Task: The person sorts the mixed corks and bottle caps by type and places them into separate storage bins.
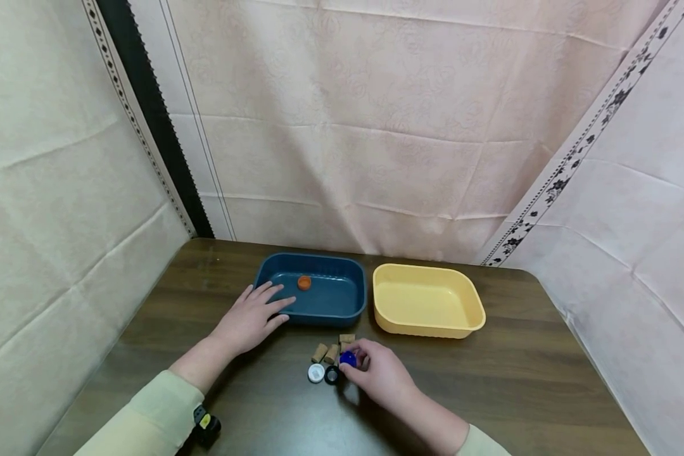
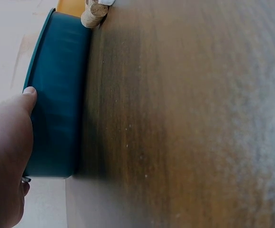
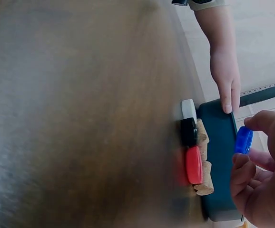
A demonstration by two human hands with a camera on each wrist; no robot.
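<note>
Between the thumb and fingers of my right hand (image 1: 389, 375) is a blue bottle cap (image 3: 243, 140), held above the table. Below it sits a small cluster: a white cap (image 1: 316, 373), a black cap (image 1: 332, 375), a red cap (image 3: 193, 165) and several corks (image 1: 320, 353). The right hand mostly hides the red cap in the head view. My left hand (image 1: 252, 322) rests at the near left corner of a dark blue tub (image 1: 333, 294), fingers spread and reaching over its rim, thumb against the front edge. Inside that tub lies an orange cap (image 1: 304, 283).
A yellow tub (image 1: 424, 301) stands to the right of the blue one, near the back of the wooden table (image 1: 536, 354). Pale cloth (image 1: 376, 126) hangs behind and at both sides. A dark device (image 1: 207, 427) is strapped at the left wrist.
</note>
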